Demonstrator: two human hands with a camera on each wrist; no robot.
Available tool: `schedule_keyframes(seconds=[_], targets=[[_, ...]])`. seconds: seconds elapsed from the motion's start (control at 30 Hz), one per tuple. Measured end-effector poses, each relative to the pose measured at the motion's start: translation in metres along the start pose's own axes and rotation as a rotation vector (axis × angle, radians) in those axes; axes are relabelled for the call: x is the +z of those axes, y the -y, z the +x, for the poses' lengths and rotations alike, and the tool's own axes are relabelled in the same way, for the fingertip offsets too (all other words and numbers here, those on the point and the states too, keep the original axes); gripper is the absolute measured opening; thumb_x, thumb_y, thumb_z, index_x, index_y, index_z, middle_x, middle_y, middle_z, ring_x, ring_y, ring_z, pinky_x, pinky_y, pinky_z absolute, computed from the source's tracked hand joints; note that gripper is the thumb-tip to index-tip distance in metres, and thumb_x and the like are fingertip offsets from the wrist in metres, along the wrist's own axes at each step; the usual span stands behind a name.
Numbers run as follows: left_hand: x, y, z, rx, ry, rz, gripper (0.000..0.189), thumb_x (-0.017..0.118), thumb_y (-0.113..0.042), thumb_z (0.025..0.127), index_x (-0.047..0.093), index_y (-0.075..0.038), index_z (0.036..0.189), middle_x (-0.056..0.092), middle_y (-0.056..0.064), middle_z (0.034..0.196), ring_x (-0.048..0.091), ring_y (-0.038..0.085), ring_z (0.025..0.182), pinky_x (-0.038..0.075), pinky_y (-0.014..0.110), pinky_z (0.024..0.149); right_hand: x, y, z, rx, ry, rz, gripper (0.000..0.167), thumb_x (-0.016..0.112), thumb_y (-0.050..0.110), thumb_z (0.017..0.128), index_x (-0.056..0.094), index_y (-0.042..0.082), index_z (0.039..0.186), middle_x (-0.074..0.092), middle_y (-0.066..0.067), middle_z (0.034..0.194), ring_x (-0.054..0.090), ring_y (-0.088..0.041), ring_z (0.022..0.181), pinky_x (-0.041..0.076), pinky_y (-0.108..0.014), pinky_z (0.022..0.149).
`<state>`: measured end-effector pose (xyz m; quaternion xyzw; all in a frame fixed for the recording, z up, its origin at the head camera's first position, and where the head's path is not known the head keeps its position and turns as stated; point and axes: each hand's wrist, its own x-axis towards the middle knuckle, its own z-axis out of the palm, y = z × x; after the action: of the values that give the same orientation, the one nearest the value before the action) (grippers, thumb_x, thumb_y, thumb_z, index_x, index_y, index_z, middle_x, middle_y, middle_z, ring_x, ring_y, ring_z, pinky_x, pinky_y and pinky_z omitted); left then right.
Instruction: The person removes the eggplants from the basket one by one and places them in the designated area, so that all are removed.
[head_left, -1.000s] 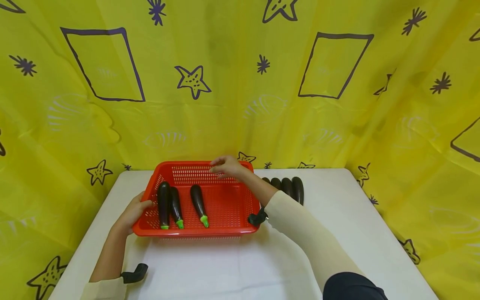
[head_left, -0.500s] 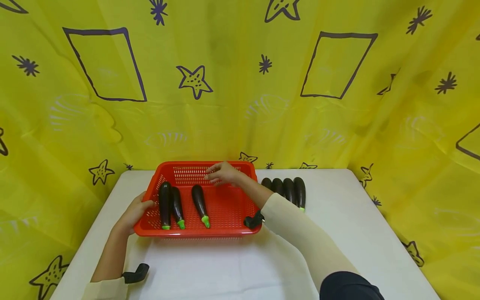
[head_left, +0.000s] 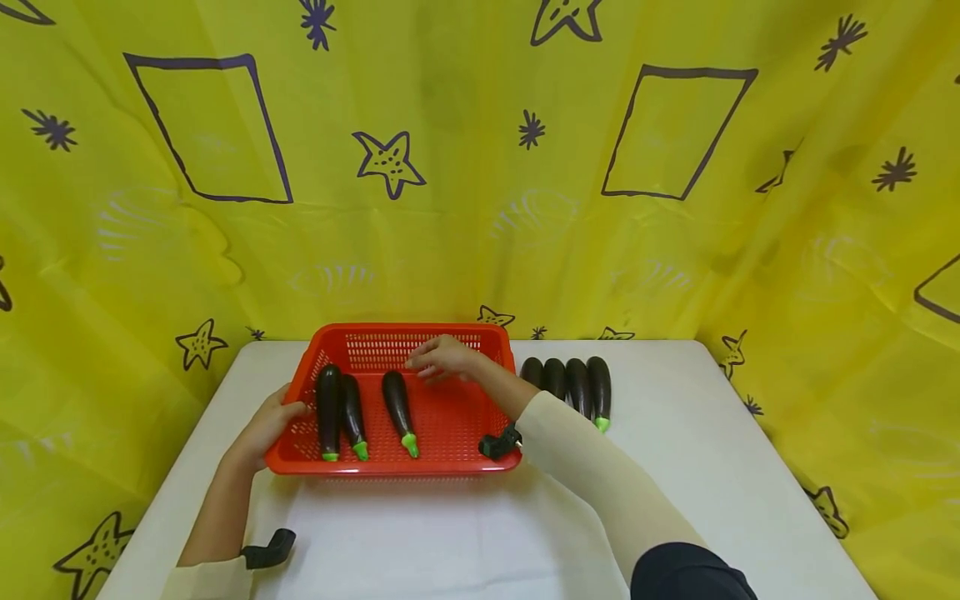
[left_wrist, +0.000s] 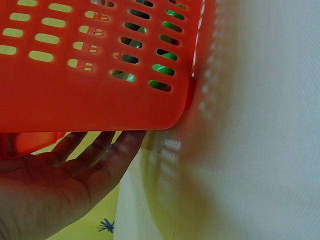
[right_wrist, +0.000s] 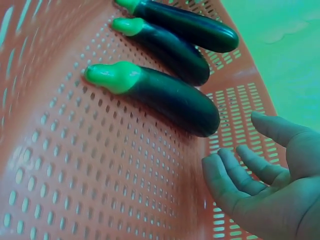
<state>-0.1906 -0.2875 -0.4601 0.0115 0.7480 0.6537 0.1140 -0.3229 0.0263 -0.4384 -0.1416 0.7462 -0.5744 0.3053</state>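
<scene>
A red perforated plastic basket (head_left: 457,417) is on the white table. My left hand (head_left: 272,425) grips its left side, thumb over the rim; the left wrist view shows the fingers (left_wrist: 112,150) bent under the edge. Inside lie three dark eggplants with green stems: two side by side, one eggplant (head_left: 328,412) along the left wall and another eggplant (head_left: 352,417) beside it. The third eggplant (head_left: 397,408) lies apart to their right. Above the basket floor, my right hand (head_left: 447,358) hovers with loosely bent fingers, holding nothing, close to the third eggplant's rounded end.
To the right of the basket, several eggplants (head_left: 577,382) lie in a row on the white table (head_left: 675,450); my right forearm covers part of them. A yellow curtain (head_left: 450,250) with drawn stars rises behind the table and along its sides.
My right hand has come down and a little left, from near the basket's back rim toward the third eggplant. The left hand and the eggplants stay in place.
</scene>
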Motion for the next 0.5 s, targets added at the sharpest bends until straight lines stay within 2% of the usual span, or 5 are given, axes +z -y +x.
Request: schedule_keyframes(seconds=[0.27, 0.5], targets=[[-0.001, 0.0, 0.0, -0.017, -0.015, -0.008, 0.056, 0.043, -0.003, 0.102, 0.025, 0.012, 0.153, 0.051, 0.029, 0.135, 0.067, 0.019, 0.103, 0.061, 0.044, 0.088, 0.011, -0.003, 0.008, 0.009, -0.001, -0.042, 0.034, 0.071, 0.012, 0.099, 0.068, -0.006, 0.128, 0.073, -0.016, 0.122, 0.068, -0.038, 0.115, 0.06, -0.046, 0.092], [-0.002, 0.0, 0.001, -0.027, -0.004, -0.009, 0.058, 0.042, -0.003, 0.102, 0.023, 0.011, 0.155, 0.047, 0.03, 0.14, 0.064, 0.022, 0.108, 0.06, 0.044, 0.091, 0.025, -0.003, 0.012, 0.081, -0.039, -0.098, 0.04, 0.08, 0.017, 0.093, 0.07, -0.006, 0.125, 0.07, -0.016, 0.114, 0.07, -0.036, 0.11, 0.061, -0.046, 0.089]])
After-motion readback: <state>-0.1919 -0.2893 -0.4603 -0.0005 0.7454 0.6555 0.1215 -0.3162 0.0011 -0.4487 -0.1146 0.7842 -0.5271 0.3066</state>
